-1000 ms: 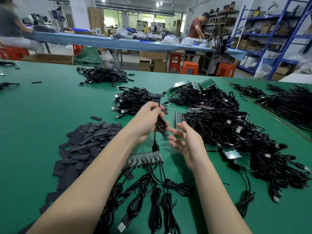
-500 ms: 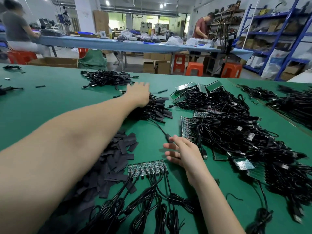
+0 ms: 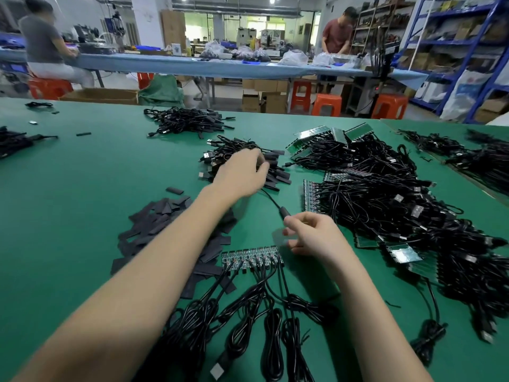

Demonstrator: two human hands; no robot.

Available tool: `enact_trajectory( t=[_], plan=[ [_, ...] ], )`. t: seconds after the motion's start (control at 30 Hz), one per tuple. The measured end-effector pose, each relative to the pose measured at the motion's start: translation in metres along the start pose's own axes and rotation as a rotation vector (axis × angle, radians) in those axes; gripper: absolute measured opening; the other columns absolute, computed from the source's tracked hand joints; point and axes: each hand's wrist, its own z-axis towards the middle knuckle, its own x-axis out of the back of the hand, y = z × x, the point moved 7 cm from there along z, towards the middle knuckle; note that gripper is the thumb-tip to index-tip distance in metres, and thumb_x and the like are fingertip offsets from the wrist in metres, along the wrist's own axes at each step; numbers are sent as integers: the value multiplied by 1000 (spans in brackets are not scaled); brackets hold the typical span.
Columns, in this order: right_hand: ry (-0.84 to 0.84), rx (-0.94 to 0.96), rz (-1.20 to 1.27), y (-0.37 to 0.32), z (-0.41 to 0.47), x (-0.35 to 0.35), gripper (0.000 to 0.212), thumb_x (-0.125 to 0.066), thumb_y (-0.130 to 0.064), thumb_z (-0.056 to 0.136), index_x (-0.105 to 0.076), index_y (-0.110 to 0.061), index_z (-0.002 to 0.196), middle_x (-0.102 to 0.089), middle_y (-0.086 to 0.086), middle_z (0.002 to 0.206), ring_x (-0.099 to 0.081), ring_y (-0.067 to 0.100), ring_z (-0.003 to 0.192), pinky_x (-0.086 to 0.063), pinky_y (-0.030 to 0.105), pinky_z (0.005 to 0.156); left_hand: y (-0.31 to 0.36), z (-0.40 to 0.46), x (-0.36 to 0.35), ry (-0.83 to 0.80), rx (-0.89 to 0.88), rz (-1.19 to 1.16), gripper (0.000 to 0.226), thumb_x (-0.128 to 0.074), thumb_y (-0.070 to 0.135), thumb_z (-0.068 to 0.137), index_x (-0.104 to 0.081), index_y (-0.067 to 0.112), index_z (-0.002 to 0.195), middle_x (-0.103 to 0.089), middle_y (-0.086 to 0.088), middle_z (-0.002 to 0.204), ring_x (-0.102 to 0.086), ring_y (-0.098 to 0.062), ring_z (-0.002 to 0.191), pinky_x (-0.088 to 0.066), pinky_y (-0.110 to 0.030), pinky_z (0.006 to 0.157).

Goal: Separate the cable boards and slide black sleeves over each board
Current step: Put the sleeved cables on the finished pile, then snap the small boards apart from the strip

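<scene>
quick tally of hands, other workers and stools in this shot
hands: 2 (left hand, right hand)
other workers: 2 (seated worker, standing worker)
stools that show: 5 (red stools, orange stools)
total: 9

The left arm stretches far forward, its hand (image 3: 242,172) palm down with fingers loosely curled. The right hand (image 3: 314,234) sits nearer, fingers bent inward.
</scene>
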Motion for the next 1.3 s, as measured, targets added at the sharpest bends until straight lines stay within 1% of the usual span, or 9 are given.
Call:
enact_trajectory(
  t=[0.07,0.17,0.3,0.47,0.57,0.77,0.93,1.13,1.3],
  plan=[
    [-49,-62,-107,-2,-1,0,16,-66,-28,95,-68,-13,91,-74,6,85,-71,20,71,-57,31,65,1,-40,-6,-12,55,-56,24,-48,38,100,-64,24,90,-68,3,93,-63,-23,90,-51,-37,81],
    [-115,-138,-168,-5,-6,-4,18,-65,-28,96,-67,-11,98,-72,11,90,-75,23,74,-58,30,65,1,-90,-30,-159,100,-86,34,-44,41,100,-65,26,78,-69,8,79,-66,-15,74,-54,-34,74],
    [-181,-169,-52,-8,-10,-15,24,-69,-29,95,-65,-7,106,-67,13,85,-74,22,69,-55,23,55,1,-107,-42,-194,115,-93,35,-41,40,103,-63,25,79,-69,2,82,-63,-23,79,-54,-36,74],
    [-205,-192,-74,-4,-13,-19,28,-73,-31,87,-72,-10,105,-74,7,79,-56,9,53,-46,21,51,11,-109,-49,-208,62,-16,28,-43,27,101,-53,25,75,-61,-3,80,-58,-29,81,-44,-35,65],
    [-176,-181,-86,-5,-13,-18,28,-70,-33,92,-68,-8,106,-71,8,82,-60,11,60,-51,20,50,8,-108,-48,-154,89,78,32,-38,33,105,-56,15,85,-53,-6,89,-57,-30,90,-46,-38,76],
    [-182,-160,-135,-6,-10,-10,24,-68,-29,95,-65,-9,107,-70,10,87,-71,19,78,-58,26,60,9,-109,-52,-188,163,116,44,-35,42,106,-51,13,77,-55,-8,81,-53,-31,74,-42,-34,68],
    [-215,-99,19,-10,-13,-5,12,-82,-14,82,-76,-7,90,-69,1,66,-65,8,55,-56,21,59,13,-104,-34,-33,201,-79,60,-36,46,105,-44,15,54,-53,-2,59,-52,-24,57,-36,-30,55],
    [-356,-137,257,-17,-20,-11,9,-81,-10,75,-78,-10,84,-67,-2,66,-60,4,54,-56,19,59,15,-104,-22,175,249,-361,69,-36,45,106,-31,16,44,-34,6,39,-36,-14,39,-27,-30,44],
    [-385,-154,287,-16,-21,-17,31,-81,-10,74,-74,0,102,-62,-2,64,-59,6,53,-57,21,62,13,-104,-13,255,214,-412,72,-36,39,108,-33,11,42,-38,-5,40,-37,-18,39,-37,-36,57]
  ],
)
